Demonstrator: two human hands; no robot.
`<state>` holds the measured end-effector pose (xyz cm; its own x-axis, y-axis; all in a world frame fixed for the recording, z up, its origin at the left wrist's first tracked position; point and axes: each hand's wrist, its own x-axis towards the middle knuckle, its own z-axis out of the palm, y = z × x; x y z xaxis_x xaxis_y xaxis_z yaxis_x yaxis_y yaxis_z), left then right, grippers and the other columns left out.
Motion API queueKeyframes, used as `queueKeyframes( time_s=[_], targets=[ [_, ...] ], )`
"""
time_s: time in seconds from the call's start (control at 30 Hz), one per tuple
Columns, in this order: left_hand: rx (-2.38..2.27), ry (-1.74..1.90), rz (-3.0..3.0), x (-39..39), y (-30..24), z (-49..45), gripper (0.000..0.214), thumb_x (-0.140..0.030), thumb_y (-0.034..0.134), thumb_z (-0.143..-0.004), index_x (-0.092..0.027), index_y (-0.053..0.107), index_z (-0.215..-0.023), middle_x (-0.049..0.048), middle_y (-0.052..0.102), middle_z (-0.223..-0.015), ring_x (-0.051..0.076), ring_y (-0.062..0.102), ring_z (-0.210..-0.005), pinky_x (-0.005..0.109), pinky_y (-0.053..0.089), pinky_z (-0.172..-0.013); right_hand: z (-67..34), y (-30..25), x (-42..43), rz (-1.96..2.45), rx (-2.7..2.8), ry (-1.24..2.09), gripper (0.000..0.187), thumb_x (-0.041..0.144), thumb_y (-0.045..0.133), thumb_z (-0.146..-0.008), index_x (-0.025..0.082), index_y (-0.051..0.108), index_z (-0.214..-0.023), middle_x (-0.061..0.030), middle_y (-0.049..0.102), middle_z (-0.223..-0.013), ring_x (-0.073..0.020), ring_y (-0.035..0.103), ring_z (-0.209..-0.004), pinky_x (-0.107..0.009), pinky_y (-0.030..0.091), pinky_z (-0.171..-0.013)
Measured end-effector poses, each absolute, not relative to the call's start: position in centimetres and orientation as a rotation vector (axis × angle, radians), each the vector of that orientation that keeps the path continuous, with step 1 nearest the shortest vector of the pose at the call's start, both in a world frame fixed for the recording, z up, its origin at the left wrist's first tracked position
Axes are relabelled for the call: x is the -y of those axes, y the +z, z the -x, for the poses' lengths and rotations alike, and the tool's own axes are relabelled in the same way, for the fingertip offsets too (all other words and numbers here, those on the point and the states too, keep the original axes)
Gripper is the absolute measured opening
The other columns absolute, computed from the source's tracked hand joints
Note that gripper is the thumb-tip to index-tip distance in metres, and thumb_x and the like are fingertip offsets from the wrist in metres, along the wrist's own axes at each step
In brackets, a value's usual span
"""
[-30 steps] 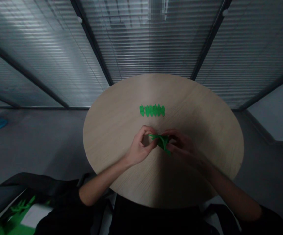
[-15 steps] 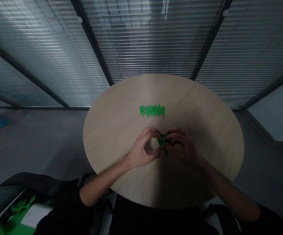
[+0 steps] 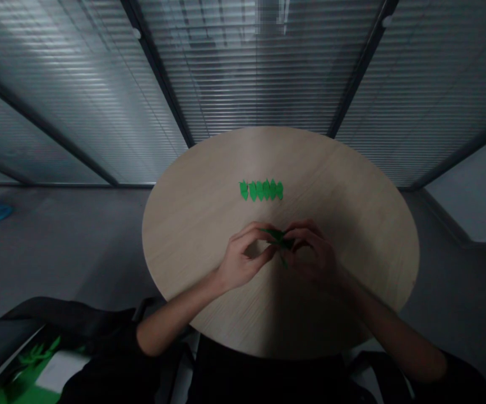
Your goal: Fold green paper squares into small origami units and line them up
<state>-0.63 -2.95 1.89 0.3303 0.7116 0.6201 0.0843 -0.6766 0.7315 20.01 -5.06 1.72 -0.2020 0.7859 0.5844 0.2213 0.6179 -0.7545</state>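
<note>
A green paper piece (image 3: 279,239) was held in a narrow pinch by the left hand (image 3: 243,262) and right hand (image 3: 312,256), over the round wooden table (image 3: 343,185) at lower centre, below a row of green paper shapes (image 3: 262,189).

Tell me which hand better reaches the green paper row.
Left: the left hand sits straight below the row of green paper pieces; the right hand lies further aside.
</note>
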Motion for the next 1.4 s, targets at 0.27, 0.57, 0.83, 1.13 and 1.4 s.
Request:
queueKeyframes(
  time_s=[0.27, 0.57, 0.83, 1.13, 1.4],
  targets=[
    [-0.732, 1.331, -1.756, 3.0, 1.6, 0.3, 0.003, -0.018, 0.069, -0.095, -0.021, 0.068, -0.094, 0.0090, 0.081, -0.103, 0.020, 0.078, -0.092, 0.036, 0.068, -0.079, -20.2, 1.7, 5.1, 0.922, 1.661, 0.825, 0.025, 0.027, 0.071, -0.094, 0.027, 0.069, -0.118, -0.0071, 0.062, -0.120, -0.0151, 0.072, -0.087, -0.026, 0.065, -0.066],
    [-0.708, 1.300, -1.580, 3.0, 0.8, 0.2, 0.011, -0.026, 0.073, -0.095, -0.020, 0.063, -0.098, 0.0080, 0.079, -0.095, 0.019, 0.079, -0.081, 0.033, 0.068, -0.071, -19.9, 2.0, 5.1, 0.906, 1.659, 0.784, 0.021, 0.023, 0.074, -0.091, 0.026, 0.071, -0.112, -0.0041, 0.067, -0.102, -0.0138, 0.070, -0.079, -0.024, 0.063, -0.062],
    [-0.709, 1.348, -1.530, 3.0, 1.0, 0.0, 0.019, -0.026, 0.076, -0.093, -0.021, 0.060, -0.103, 0.0006, 0.070, -0.079, 0.011, 0.067, -0.065, 0.023, 0.060, -0.061, -19.6, 2.5, 5.4, 0.936, 1.667, 0.728, 0.013, 0.023, 0.072, -0.091, 0.025, 0.074, -0.103, -0.0046, 0.074, -0.097, -0.0152, 0.073, -0.075, -0.026, 0.066, -0.061],
    [-0.766, 1.268, -1.585, 2.9, 1.2, 0.4, 0.008, -0.021, 0.072, -0.092, -0.017, 0.067, -0.098, 0.0012, 0.070, -0.076, 0.011, 0.069, -0.065, 0.021, 0.059, -0.062, -19.7, 2.3, 5.1, 0.834, 1.713, 0.658, 0.018, 0.018, 0.071, -0.093, 0.023, 0.076, -0.110, -0.0044, 0.073, -0.097, -0.0130, 0.073, -0.074, -0.022, 0.066, -0.062],
    [-0.811, 1.256, -1.608, 3.0, 1.5, 0.5, 0.012, -0.017, 0.075, -0.089, -0.017, 0.069, -0.100, 0.0027, 0.078, -0.080, 0.013, 0.076, -0.069, 0.020, 0.064, -0.066, -19.9, 2.1, 5.0, 0.810, 1.732, 0.662, 0.022, 0.015, 0.072, -0.093, 0.023, 0.076, -0.113, -0.0041, 0.072, -0.098, -0.0121, 0.072, -0.072, -0.023, 0.066, -0.063]
  ],
)
